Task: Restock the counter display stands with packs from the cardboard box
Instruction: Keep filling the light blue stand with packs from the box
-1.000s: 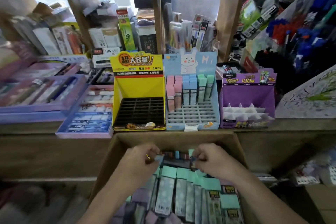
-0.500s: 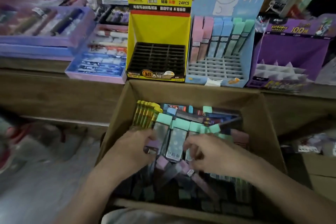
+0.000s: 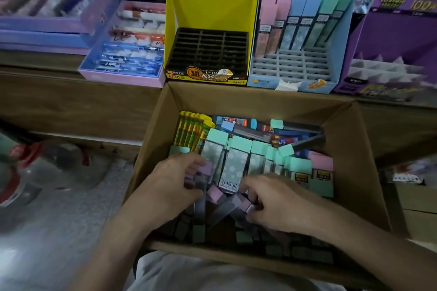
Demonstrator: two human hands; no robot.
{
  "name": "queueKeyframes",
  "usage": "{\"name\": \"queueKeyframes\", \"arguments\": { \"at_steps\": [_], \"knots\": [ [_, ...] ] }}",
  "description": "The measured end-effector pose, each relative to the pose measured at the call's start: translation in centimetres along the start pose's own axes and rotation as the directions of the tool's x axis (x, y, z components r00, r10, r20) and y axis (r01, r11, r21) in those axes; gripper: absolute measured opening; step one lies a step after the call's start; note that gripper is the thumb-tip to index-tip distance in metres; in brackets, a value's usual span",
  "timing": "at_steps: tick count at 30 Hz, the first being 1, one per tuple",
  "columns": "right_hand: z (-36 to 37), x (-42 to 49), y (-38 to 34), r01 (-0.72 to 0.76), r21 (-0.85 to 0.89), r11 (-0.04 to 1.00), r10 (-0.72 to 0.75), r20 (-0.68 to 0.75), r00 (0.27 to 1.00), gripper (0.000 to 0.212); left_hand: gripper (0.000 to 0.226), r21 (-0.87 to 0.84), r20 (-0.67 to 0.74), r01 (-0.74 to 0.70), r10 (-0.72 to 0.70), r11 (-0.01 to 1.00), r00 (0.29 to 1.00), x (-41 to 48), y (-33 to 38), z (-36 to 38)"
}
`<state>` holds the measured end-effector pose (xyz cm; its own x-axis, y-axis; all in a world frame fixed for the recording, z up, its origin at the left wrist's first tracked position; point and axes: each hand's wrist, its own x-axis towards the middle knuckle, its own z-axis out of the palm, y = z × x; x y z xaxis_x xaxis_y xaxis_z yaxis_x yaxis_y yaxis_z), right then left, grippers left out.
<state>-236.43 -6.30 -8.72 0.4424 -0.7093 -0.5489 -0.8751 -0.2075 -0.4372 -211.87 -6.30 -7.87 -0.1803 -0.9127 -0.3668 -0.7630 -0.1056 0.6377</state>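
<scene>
The cardboard box (image 3: 354, 163) stands open below the counter, full of slim packs: mint-capped ones (image 3: 234, 163), yellow ones (image 3: 189, 132) at its far left, dark ones at the back. My left hand (image 3: 172, 184) is down in the box with its fingers curled on a purple-capped pack (image 3: 205, 170). My right hand (image 3: 276, 203) pinches another purple-capped pack (image 3: 247, 207) lying among loose ones. On the counter stand the yellow display (image 3: 212, 7) with bare black slots, the blue display (image 3: 290, 66) holding pink, blue and green packs in its back rows, and a purple display (image 3: 397, 38).
A pink tray of pens (image 3: 123, 59) and purple trays (image 3: 52, 7) sit on the counter to the left. The wooden counter front (image 3: 71, 106) runs behind the box. Grey floor (image 3: 59, 231) lies on the left, and a smaller carton (image 3: 416, 208) stands at the right.
The view has dropped from the shelves down into the box. Both hands have moved from the box's far end to its near middle and closed on purple-capped packs.
</scene>
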Motion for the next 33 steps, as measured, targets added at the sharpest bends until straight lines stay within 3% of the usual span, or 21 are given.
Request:
{"name": "queueKeyframes", "arguments": {
  "at_steps": [4, 6, 11, 16, 24, 28, 33],
  "knots": [
    [0.5, 0.1, -0.1, -0.023, 0.078, 0.997, 0.024, -0.012, 1.000, 0.034, 0.050, -0.076, 0.003, -0.008, 0.009, 0.997, 1.000, -0.3, 0.6, 0.4],
    [0.8, 0.0, -0.2, -0.026, 0.085, 0.996, 0.028, -0.022, 0.999, 0.022, 0.047, -0.016, -0.048, 0.001, -0.002, 1.000, 0.999, -0.4, 0.7, 0.3],
    [1.3, -0.3, -1.2, -0.026, 0.014, 1.000, 0.027, -0.055, 0.998, 0.028, 0.032, 0.121, -0.160, 0.079, -0.059, 0.989, 0.985, -0.3, 1.0, 0.1],
    [1.6, -0.1, -1.7, -0.032, -0.092, 0.995, 0.022, -0.114, 0.993, 0.030, 0.034, 0.228, -0.097, 0.180, -0.162, 0.957, 0.982, -0.5, 1.0, 0.7],
    [1.8, 0.5, -1.1, -0.042, 0.019, 0.999, 0.043, -0.054, 0.998, 0.023, 0.058, 0.399, -0.018, 0.172, -0.180, 0.900, 0.983, -0.2, 1.3, 1.3],
    [1.4, 0.5, -0.8, -0.046, 0.121, 0.992, 0.050, -0.029, 0.998, 0.031, 0.052, 0.452, 0.014, 0.129, -0.151, 0.883, 0.988, -0.1, 1.6, 1.6],
    [1.3, 0.4, -0.5, -0.072, 0.219, 0.973, 0.072, 0.009, 0.997, 0.037, 0.037, 0.393, 0.066, 0.082, -0.117, 0.916, 0.991, -0.1, 1.6, 1.6]
  ]
}}
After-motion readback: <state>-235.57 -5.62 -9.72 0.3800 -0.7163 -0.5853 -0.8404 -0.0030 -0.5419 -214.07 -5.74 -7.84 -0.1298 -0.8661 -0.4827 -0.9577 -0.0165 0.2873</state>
